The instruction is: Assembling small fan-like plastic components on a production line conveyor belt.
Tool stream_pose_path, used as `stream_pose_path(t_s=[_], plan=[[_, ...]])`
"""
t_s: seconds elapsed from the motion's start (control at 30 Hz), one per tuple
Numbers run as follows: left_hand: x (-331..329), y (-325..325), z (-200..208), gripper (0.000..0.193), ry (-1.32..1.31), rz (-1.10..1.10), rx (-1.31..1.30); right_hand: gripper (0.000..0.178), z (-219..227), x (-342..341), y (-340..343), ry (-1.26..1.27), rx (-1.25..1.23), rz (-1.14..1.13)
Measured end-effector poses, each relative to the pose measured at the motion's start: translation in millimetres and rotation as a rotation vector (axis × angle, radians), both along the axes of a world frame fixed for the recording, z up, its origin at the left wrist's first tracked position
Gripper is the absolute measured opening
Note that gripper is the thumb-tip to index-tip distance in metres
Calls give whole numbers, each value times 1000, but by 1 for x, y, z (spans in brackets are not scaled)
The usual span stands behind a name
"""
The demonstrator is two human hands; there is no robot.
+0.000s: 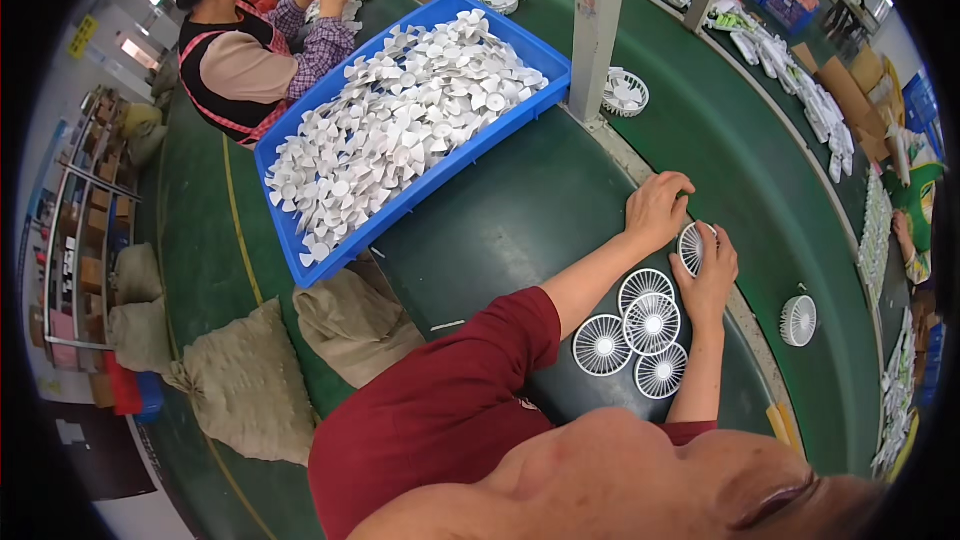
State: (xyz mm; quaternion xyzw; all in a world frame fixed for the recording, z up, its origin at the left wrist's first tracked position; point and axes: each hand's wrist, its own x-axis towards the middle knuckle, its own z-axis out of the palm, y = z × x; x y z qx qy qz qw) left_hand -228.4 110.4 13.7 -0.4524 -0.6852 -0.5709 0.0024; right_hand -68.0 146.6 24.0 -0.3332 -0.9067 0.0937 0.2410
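Person's head (620, 480): seen across the lower edge, nearest the camera.
Dark red sleeve (440, 380): worn on the left arm, which is stretched over the dark green desk (490, 235).
Right hand (706, 275): partly closed, fingers and thumb curled about the rim of a round white grille (690, 245).
Held grille: kept at the desk's far right edge, just beside the left hand.
Left hand (655, 210): loosely open, fingers bent; nothing is seen in its grip.
Loose grilles (603, 346): four are laid on the desk near the right forearm, one overlapping others.
Blue tray (440, 180): heaped with white fan blades (410, 110).
Green belt (835, 390): a white fan cage (798, 321) is carried on it.
Co-worker (235, 65): seen beyond the tray, hands raised.
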Motion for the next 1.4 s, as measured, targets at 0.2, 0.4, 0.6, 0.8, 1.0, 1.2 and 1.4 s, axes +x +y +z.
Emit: stream_pose_path(t_s=[0.2, 0.4, 0.6, 0.8, 1.0, 1.2, 1.4], plan=[[-15, 11, 6, 21, -7, -24, 83, 64, 2, 3, 0, 16, 3, 12], [-88, 54, 24, 41, 364, 246, -169, 59, 1, -1, -2, 55, -2, -11], [-157, 79, 6, 39, 82, 187, -511, 60, 2, -3, -3, 39, -19, -15], [-111, 80, -2, 47, 379, 175, -71, 61, 1, 4, 3, 24, -3, -39], [-115, 66, -2, 27, 159, 229, -197, 64, 2, 1, -1, 65, 16, 12], [-107, 65, -5, 16, 131, 79, -221, 67, 5, 5, 5, 291, -118, 40], [-15, 37, 18, 16, -104, -257, 104, 72, 50, 9, -2, 447, -24, 42]])
